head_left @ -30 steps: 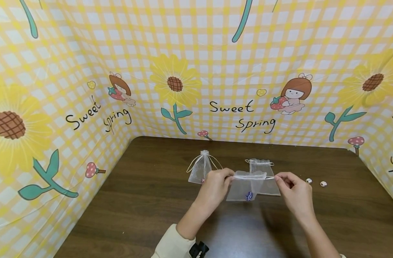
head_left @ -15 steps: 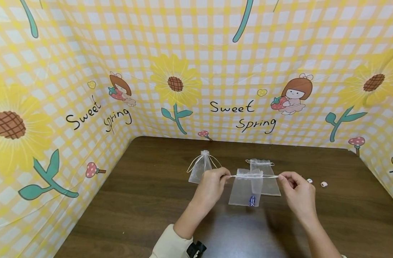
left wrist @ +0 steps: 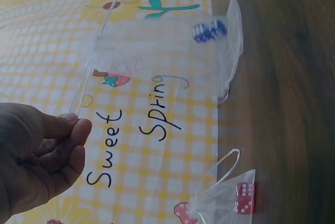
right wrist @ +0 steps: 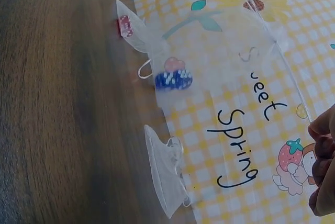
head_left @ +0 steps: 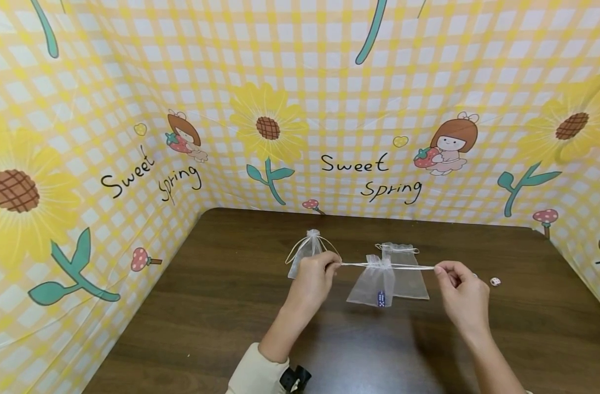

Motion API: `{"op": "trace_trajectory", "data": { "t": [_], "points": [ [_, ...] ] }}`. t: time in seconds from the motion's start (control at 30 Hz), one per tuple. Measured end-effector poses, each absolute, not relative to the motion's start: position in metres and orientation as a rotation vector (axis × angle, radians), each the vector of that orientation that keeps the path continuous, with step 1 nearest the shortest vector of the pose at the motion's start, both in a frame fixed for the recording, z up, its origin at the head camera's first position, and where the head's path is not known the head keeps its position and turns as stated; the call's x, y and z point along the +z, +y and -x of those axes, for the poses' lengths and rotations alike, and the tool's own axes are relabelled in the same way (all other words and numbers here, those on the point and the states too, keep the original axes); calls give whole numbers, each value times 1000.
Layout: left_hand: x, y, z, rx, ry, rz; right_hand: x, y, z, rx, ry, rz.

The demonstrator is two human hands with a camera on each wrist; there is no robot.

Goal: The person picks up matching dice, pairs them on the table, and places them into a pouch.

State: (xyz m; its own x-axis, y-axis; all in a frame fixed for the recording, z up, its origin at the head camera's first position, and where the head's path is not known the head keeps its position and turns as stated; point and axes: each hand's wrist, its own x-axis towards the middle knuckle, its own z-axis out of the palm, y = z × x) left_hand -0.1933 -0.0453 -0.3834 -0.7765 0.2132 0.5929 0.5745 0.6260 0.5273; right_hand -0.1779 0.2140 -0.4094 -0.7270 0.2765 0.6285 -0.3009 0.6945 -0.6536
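Bags [head_left: 371, 289] number three; fingers [left wrist: 80, 132] of left hand [head_left: 311, 278] and right hand [head_left: 465, 294] pinch one's drawstring [head_left: 413, 267].

The left sleeve [head_left: 255, 372] is plain cream, with a blocky black device [head_left: 296, 378] at its edge

In head view L hand [head_left: 307, 279] hides pt of tied bag [head_left: 304, 256] & its red dice [left wrist: 245, 198]; R hand [head_left: 463, 298] covers most of 1 white die [head_left: 474, 276]. Blue dice [right wrist: 172, 80] in held bag [head_left: 366, 290] blurred in R wrist view, pips unreadable. Both hands cut off in wrist views.
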Motion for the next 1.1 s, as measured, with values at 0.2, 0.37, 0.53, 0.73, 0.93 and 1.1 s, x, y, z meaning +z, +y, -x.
{"op": "trace_trajectory", "data": {
  "t": [0.2,0.37,0.53,0.73,0.93,1.1],
  "points": [
    [-386,-51,196,-977,-2348,573,-409,218,178,991,-2162,38],
    [-386,-54,197,-974,-2363,528,-409,220,179,983,-2174,64],
    [-390,-54,199,-843,-2345,525,-409,219,181,958,-2177,59],
    [-395,-53,203,-676,-2233,556,-410,218,188,941,-2192,63],
    [-398,-54,205,-646,-2223,538,-415,218,198,933,-2246,65],
    [-400,-54,204,-679,-2295,509,-424,219,211,898,-2282,1]
  ]
}}
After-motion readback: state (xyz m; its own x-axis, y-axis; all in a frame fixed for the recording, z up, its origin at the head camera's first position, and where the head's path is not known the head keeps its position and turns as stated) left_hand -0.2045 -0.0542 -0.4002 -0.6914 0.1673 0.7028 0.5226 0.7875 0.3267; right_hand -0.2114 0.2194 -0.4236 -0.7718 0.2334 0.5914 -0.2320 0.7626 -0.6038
